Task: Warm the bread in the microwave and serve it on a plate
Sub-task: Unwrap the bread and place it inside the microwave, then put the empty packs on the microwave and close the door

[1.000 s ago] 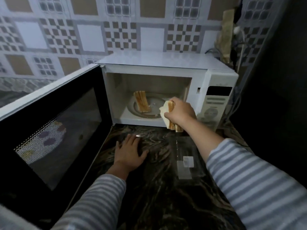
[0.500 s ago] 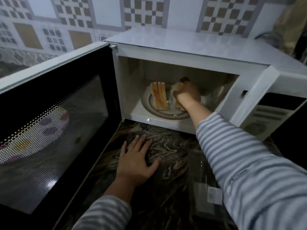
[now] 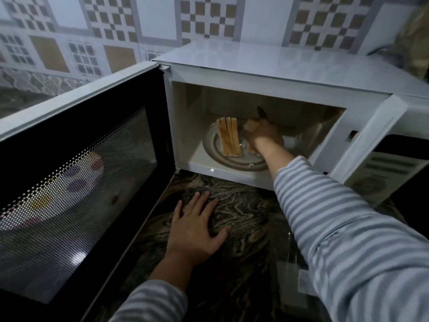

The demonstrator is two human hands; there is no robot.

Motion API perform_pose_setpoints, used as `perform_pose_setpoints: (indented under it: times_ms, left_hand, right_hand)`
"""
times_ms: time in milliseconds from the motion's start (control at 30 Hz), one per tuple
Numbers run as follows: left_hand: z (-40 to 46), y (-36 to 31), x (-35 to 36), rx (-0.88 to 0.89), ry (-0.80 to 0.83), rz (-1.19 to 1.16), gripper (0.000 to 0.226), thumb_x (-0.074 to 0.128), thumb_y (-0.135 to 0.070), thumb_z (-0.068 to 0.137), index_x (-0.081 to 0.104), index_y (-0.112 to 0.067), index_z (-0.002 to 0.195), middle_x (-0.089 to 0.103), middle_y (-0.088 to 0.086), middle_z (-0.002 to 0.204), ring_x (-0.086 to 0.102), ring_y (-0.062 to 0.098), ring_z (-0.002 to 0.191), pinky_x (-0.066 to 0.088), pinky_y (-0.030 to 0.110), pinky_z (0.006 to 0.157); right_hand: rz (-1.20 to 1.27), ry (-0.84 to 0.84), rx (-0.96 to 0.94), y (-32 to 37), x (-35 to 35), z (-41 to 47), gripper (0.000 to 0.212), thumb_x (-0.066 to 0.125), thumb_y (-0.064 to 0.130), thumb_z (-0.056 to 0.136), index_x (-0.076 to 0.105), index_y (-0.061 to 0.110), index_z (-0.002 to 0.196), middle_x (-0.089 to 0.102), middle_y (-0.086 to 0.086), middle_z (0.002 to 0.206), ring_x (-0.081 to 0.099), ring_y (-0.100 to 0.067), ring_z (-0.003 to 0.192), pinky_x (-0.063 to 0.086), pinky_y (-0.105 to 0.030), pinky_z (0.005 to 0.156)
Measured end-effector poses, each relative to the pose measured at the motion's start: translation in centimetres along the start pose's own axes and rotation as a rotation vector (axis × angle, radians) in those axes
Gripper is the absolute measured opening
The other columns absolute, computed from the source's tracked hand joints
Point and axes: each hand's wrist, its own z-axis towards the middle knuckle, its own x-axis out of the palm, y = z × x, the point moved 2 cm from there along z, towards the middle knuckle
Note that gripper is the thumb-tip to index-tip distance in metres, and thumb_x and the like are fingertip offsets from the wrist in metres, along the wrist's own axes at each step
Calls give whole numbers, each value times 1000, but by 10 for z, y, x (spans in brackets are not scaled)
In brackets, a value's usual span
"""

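The white microwave (image 3: 267, 66) stands open, its door (image 3: 76, 194) swung out to the left. A stack of bread slices (image 3: 228, 137) rests on edge on the round turntable (image 3: 213, 149) inside. My right hand (image 3: 264, 133) reaches into the cavity just right of that stack, closed on a second bunch of bread slices (image 3: 250, 125) that touches the turntable. My left hand (image 3: 197, 226) lies flat, fingers spread, on the dark marbled counter (image 3: 243, 210) in front of the microwave.
The microwave's control panel (image 3: 383, 168) is at the right. A clear plastic bag with a white label (image 3: 299, 282) lies on the counter under my right sleeve. Patterned tiles cover the wall (image 3: 162, 22) behind.
My right hand carried the bread from the microwave's opening into the cavity and set it down beside the first stack. The view moved closer. My left hand stayed flat on the counter.
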Motion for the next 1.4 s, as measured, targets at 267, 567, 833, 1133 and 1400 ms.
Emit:
perform_pose_setpoints:
  times_ms: [267,567,833,1133,1400]
  left_hand:
    - [1,-2,-2,2,53,-13,78,22,-77,80,21,-39,148,11,-14,159,0,8,147,-2,43,118]
    - [-23,-17,-12,51,-2,-187,57,35,-56,95,33,-30,145,30,-6,155,15,14,145,10,42,118]
    - [-64,-82,-22,115,6,-710,50,53,-43,93,45,-26,139,47,1,143,45,18,129,35,31,108]
    - [-92,-100,-15,-25,223,-889,49,68,-20,85,53,-30,131,67,1,112,65,16,92,56,30,74]
    - [-98,-98,-6,-191,254,-1043,52,68,7,80,60,-18,125,63,24,104,56,18,57,48,16,41]
  right_hand:
    - [-118,19,-50,-7,-46,-80,53,49,44,93,43,17,138,53,-12,135,53,-33,120,44,-34,87]
    - [-71,87,6,-60,-82,-221,64,56,38,91,27,26,147,42,-10,143,49,-31,122,44,-33,86]
    - [15,-39,91,-101,-73,-305,68,54,22,95,16,20,151,33,-7,151,39,-27,133,37,-34,101]
    - [57,74,243,-127,-39,-331,62,51,9,94,25,16,150,41,-7,147,44,-26,131,41,-35,105]
    - [467,15,428,-146,-23,-322,33,67,0,82,60,24,103,67,-8,105,68,-25,86,60,-34,66]
